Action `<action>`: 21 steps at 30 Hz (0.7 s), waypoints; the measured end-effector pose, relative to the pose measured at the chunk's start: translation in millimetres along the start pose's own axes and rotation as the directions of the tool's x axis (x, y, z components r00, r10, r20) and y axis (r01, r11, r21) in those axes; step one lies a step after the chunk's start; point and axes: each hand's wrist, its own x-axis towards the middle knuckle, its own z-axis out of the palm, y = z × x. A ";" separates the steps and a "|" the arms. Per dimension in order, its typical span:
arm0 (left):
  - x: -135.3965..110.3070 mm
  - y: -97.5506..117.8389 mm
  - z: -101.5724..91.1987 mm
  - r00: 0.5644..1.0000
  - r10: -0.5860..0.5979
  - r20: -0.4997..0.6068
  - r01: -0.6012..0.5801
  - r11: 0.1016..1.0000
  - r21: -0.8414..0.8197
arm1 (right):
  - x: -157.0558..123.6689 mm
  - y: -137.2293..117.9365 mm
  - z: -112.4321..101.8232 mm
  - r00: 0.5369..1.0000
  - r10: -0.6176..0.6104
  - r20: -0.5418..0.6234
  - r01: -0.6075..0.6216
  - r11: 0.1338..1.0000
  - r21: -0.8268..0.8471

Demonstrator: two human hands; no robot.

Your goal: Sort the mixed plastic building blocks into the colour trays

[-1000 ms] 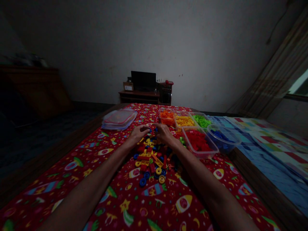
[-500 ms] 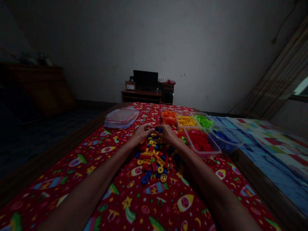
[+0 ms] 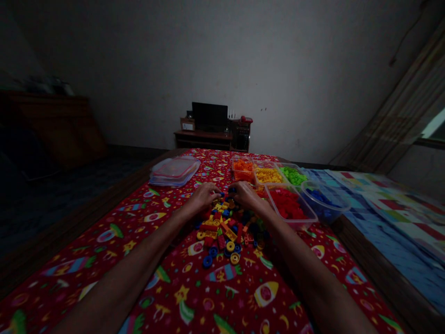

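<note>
A heap of small plastic bricks and rings [image 3: 224,229] in red, yellow and blue lies on a red cloth with a rocket print [image 3: 222,287]. Both my arms reach out to the heap's far edge. My left hand [image 3: 204,195] rests curled on the bricks, fingers bent down among them. My right hand [image 3: 244,193] is curled the same way just beside it, fingertips near a blue piece. The dim light hides what either hand pinches.
Clear tubs stand at the right: orange bricks [image 3: 242,170], yellow bricks [image 3: 267,175], green bricks [image 3: 293,176], red bricks [image 3: 288,204], blue bricks [image 3: 321,199]. Stacked clear lids [image 3: 174,170] lie at the back left. A patterned blue mat [image 3: 392,218] lies further right.
Both hands have dropped slightly from the far edge onto the heap and stay close together. The view has shifted a little.
</note>
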 end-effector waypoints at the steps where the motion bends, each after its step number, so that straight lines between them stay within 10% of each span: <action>1: 1.5 -0.5 -0.5 0.998 -0.061 -0.027 0.059 0.996 -0.072 | 0.1 -0.6 -0.7 1.000 -0.011 -0.008 0.012 1.000 0.026; 7: 1.3 7.6 -5.6 0.967 -0.248 0.048 0.246 0.876 -0.415 | 1.1 -4.3 -1.5 0.997 -0.075 0.006 0.074 0.988 0.138; 15: 1.2 14.9 -2.3 0.976 -0.211 0.058 0.217 0.892 -0.397 | -4.6 -5.3 -3.6 0.997 -0.080 -0.026 0.082 0.990 0.119; 21: 2.3 14.3 -9.2 0.984 -0.176 0.008 0.166 0.913 -0.373 | -25.4 14.0 -52.8 0.992 0.064 -0.112 -0.060 0.997 0.038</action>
